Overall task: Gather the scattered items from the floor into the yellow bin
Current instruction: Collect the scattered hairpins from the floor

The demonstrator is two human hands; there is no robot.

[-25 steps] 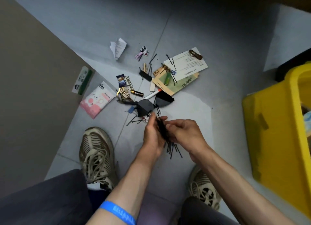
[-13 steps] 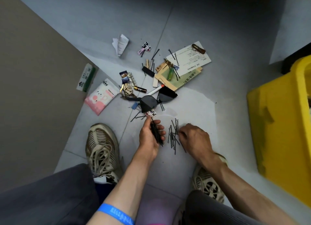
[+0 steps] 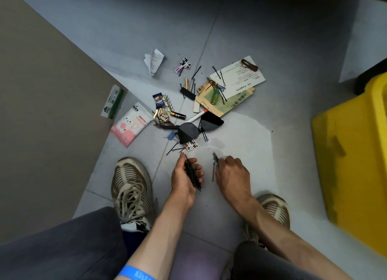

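My left hand (image 3: 185, 178) is closed around a bundle of black bobby pins (image 3: 192, 176), held low over the floor. My right hand (image 3: 233, 175) pinches a few more bobby pins (image 3: 215, 157) off the tile just to its right. One loose bobby pin (image 3: 213, 171) lies between the hands. The yellow bin (image 3: 354, 154) stands at the right edge. Beyond my hands lie black sunglasses (image 3: 198, 128), a battery (image 3: 178, 115), a white marker (image 3: 196, 116), a green lighter (image 3: 215, 95), paper cards (image 3: 240, 78) and hair clips.
A pink tissue pack (image 3: 130, 125) and a green-white packet (image 3: 113, 101) lie at the left by a beige wall (image 3: 41, 103). A crumpled receipt (image 3: 154, 60) lies farther out. My two shoes (image 3: 132, 187) flank my hands. More bobby pins (image 3: 174, 148) are scattered near the sunglasses.
My right hand has gathered most of the loose pins that lay between the hands and now pinches them. My left hand keeps its bundle. The camera has shifted slightly.
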